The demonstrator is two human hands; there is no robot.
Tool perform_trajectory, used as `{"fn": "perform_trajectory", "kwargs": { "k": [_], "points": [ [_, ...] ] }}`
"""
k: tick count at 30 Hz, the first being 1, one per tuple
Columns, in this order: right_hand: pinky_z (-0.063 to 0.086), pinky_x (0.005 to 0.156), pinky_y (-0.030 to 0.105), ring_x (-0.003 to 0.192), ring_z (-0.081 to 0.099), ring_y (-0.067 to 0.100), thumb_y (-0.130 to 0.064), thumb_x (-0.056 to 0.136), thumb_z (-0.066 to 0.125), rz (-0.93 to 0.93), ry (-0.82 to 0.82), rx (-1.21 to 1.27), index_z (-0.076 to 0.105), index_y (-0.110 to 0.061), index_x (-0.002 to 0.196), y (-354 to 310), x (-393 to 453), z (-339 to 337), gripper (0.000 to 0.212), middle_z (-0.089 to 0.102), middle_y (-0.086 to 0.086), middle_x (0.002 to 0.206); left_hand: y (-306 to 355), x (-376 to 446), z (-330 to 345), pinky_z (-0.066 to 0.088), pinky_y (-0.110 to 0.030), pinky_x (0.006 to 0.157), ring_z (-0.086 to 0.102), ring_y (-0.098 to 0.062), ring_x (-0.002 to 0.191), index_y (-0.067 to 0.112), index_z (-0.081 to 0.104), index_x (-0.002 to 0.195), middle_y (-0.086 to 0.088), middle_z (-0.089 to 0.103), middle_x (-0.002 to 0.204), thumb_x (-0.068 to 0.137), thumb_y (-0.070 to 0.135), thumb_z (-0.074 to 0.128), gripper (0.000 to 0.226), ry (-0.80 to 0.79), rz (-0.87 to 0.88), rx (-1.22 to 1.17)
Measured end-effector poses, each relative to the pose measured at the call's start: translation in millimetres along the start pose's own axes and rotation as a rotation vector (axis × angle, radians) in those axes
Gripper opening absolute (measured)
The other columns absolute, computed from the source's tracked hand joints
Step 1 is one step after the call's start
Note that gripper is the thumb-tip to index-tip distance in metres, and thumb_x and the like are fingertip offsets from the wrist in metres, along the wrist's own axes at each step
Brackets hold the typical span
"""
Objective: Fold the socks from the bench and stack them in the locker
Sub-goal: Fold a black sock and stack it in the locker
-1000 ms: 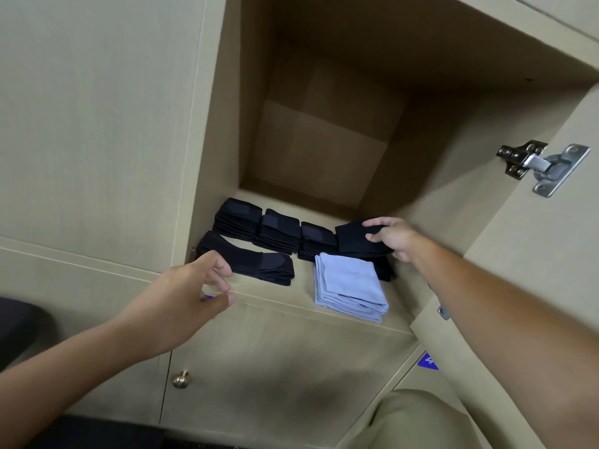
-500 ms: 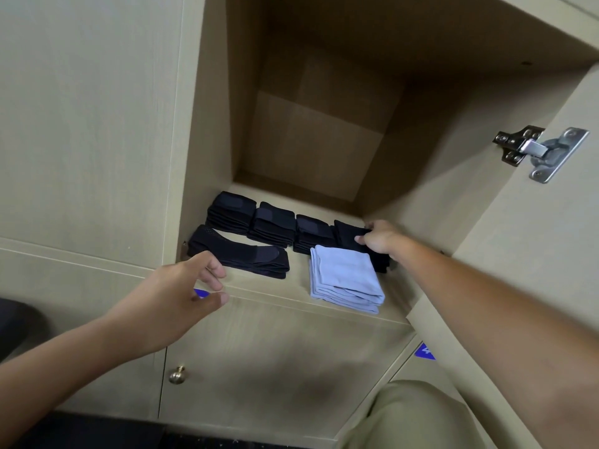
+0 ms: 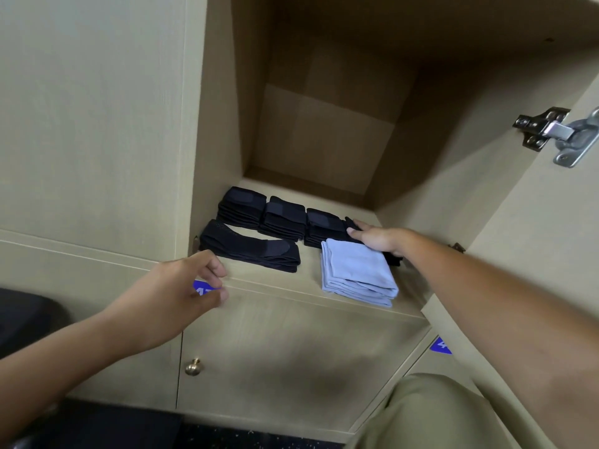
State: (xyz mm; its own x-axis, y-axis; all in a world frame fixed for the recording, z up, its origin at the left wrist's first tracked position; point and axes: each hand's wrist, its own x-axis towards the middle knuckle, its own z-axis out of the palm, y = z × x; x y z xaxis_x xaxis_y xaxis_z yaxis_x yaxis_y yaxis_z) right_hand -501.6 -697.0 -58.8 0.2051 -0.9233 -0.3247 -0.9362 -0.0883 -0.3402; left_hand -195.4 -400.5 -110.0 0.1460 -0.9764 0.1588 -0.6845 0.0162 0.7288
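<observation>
Currently the folded black sock lies at the right end of the back row on the locker shelf, behind the light blue stack; dark knit, flat-folded, probably light, soft and prone to unfolding, so best taken flat across the fold. Right hand rests on it, fingers extended and flat. Left hand hovers at the shelf edge, loosely curled, holding nothing, near the long unfolded black pair.
</observation>
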Motion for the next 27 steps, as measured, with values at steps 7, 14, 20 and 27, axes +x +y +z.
{"fn": "perform_trajectory", "kwargs": {
  "k": [7,14,20,27],
  "points": [
    [0.039,0.085,0.029,0.109,0.058,0.025,-0.045,0.105,0.049,-0.183,0.357,0.014,0.063,-0.013,0.129,-17.9,-28.2,-0.5,0.043,0.065,0.008,0.128,-1.8,-7.9,-13.3,0.053,-0.031,0.076,0.063,-0.009,0.075,0.036,0.059,0.1,0.028,0.069,0.094,0.092,0.033,0.071,0.014,0.013,0.012,0.027],
    [0.051,0.089,0.038,0.103,0.062,0.022,-0.029,0.101,0.056,-0.404,0.61,-0.025,0.069,-0.02,0.106,-49.8,-81.4,30.0,0.016,0.068,0.001,0.109,1.5,-12.9,-37.6,0.056,-0.037,0.074,0.065,-0.013,0.07,0.036,0.062,0.091,0.03,0.067,0.092,0.092,0.034,0.07,0.008,0.059,0.053,0.11],
    [0.049,0.088,0.034,0.104,0.057,0.013,-0.028,0.099,0.056,-0.617,0.524,0.023,0.069,-0.022,0.105,-90.3,-129.0,73.6,0.015,0.067,-0.011,0.101,2.3,-21.1,-59.9,0.052,-0.033,0.077,0.064,-0.008,0.079,0.033,0.065,0.088,0.014,0.071,0.086,0.094,0.034,0.07,0.007,0.118,0.013,0.148],
    [0.039,0.083,0.022,0.102,0.049,0.005,-0.029,0.098,0.059,-0.795,0.458,0.048,0.066,-0.027,0.108,-126.7,-156.2,123.1,0.013,0.061,-0.019,0.096,-12.7,-40.4,-84.9,0.052,-0.031,0.078,0.065,-0.005,0.083,0.034,0.065,0.088,0.013,0.069,0.091,0.094,0.038,0.069,0.008,0.133,-0.045,0.233]
  ]
}}
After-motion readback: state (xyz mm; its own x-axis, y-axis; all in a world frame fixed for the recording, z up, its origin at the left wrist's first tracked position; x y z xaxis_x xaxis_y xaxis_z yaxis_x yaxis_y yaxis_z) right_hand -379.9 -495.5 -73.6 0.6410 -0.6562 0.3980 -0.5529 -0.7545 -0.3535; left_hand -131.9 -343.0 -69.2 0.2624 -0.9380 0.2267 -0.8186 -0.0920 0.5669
